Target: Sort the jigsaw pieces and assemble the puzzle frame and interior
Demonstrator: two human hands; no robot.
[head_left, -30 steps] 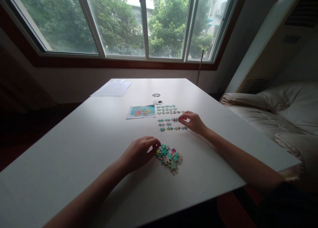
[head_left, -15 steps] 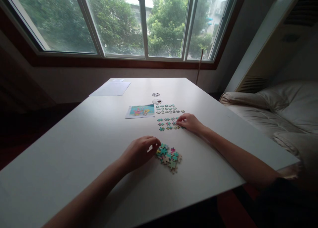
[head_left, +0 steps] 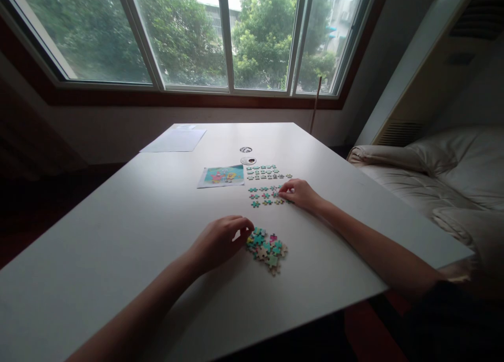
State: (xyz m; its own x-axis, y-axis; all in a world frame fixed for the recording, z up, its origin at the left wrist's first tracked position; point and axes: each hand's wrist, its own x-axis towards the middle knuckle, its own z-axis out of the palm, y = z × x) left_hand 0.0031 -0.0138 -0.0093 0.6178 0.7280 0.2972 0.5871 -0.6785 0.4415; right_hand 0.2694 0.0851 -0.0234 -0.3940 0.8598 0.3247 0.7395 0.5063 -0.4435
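- A person's right hand point(head_left: 302, 193) hangs low over rows of jigsaw pieces point(head_left: 266, 195) spread on a white bench point(head_left: 137, 236), thumb and finger drawn together at one piece point(head_left: 275, 195); whether they grip it or merely touch it cannot be told.
- The left hand point(head_left: 220, 244) curls at the left edge of a loose pile point(head_left: 269, 248) nearer the person, a gap showing inside its bent fingers, tips apparently touching the heap; whether a piece is pinched there cannot be told.
- Beyond the hands, a cartoon picture sheet point(head_left: 223, 176) lies flat, just left of the rows.
- Neat placing would seem to call for a light pinch at the piece's edges, a low release in line, and a small gap from its neighbours.
- Fingers are best lifted straight up, lest a sideways brush knock the row askew; from the pile, single pieces should come away cleanest.
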